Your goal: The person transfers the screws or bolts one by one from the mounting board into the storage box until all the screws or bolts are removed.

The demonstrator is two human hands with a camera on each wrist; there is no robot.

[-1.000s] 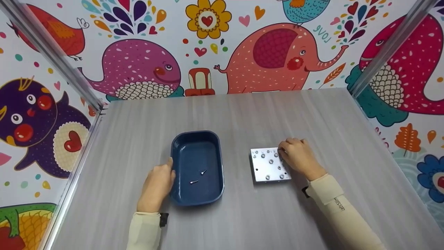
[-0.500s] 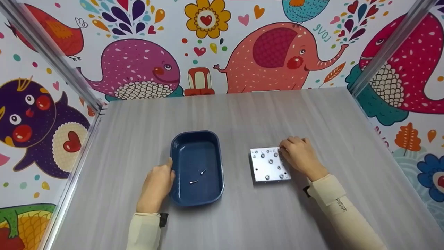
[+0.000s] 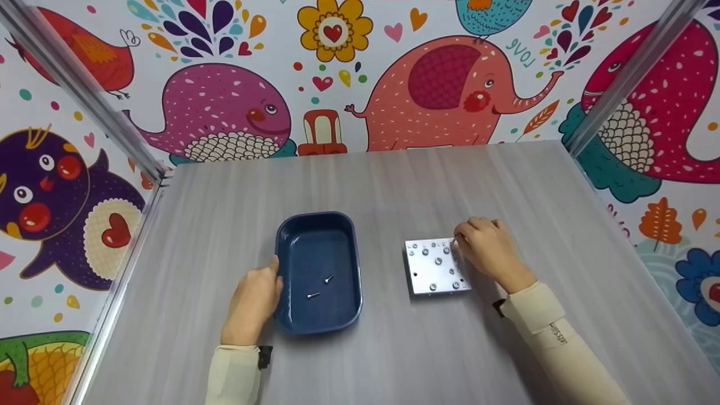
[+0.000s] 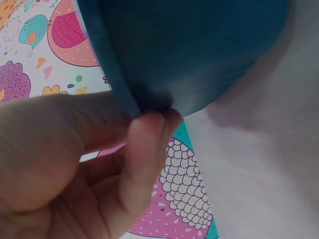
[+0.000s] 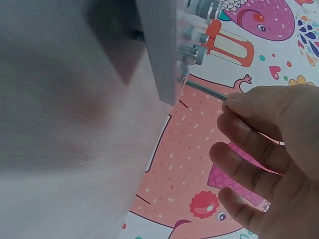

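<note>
My left hand (image 3: 253, 306) pinches the left rim of a dark blue tray (image 3: 288, 315); the left wrist view shows the thumb and a finger on the rim (image 4: 130, 102). Two small screws (image 3: 329, 279) lie inside the tray. To the right sits a square silver metal plate (image 3: 426, 275) with several bolt heads and a few dark holes. At its far right corner, my right hand (image 3: 488, 252) pinches a thin metal rod (image 5: 207, 90) between thumb and index finger. The rod's other end meets the plate's bolted face; its exact seat is hidden.
The grey wood-grain table (image 3: 382, 185) is bordered by walls with cartoon animals. Metal frame posts (image 3: 624, 84) rise at the back corners. A bolt end (image 5: 139, 36) sticks out beneath the plate in the right wrist view.
My right hand has shifted slightly away from me and to the right at the plate's corner. The left hand stays on the tray, and the tray and plate stay in place.
</note>
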